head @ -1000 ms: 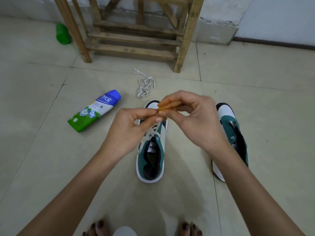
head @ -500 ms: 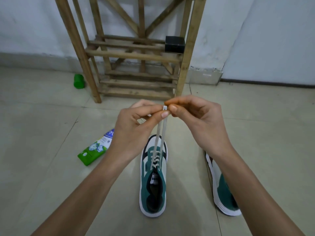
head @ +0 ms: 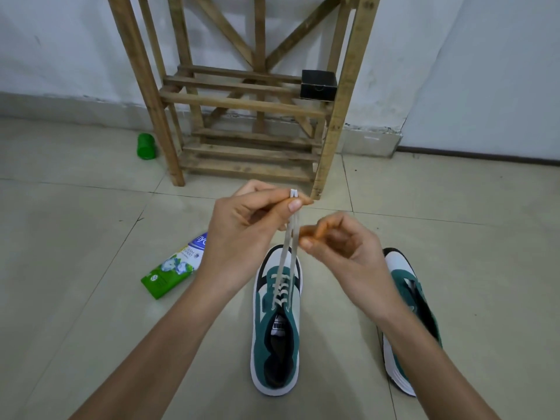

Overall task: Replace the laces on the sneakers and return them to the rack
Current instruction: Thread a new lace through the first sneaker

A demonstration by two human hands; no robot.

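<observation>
Head view: the left hand (head: 248, 228), at the centre of the frame, pinches both tips of the white lace (head: 285, 244) together between thumb and forefinger, and lifts them. The two strands run taut down to the eyelets of the green-and-white sneaker (head: 274, 334), which stands on the tiled floor (head: 91, 328) at lower centre, toe pointing away. The lace is threaded through the front eyelets only.

The right hand (head: 336, 247) is just right of the strands, its fingers curled and blurred; I cannot tell whether it grasps the lace.

The second sneaker (head: 400, 268) stands at lower right, partly hidden by the right forearm. The wooden rack (head: 242, 101) stands against the wall at upper centre, with a black box (head: 318, 84) on a shelf. A green bottle (head: 169, 274) lies left of the sneaker, and a small green container (head: 146, 146) stands beside the rack's left leg.
</observation>
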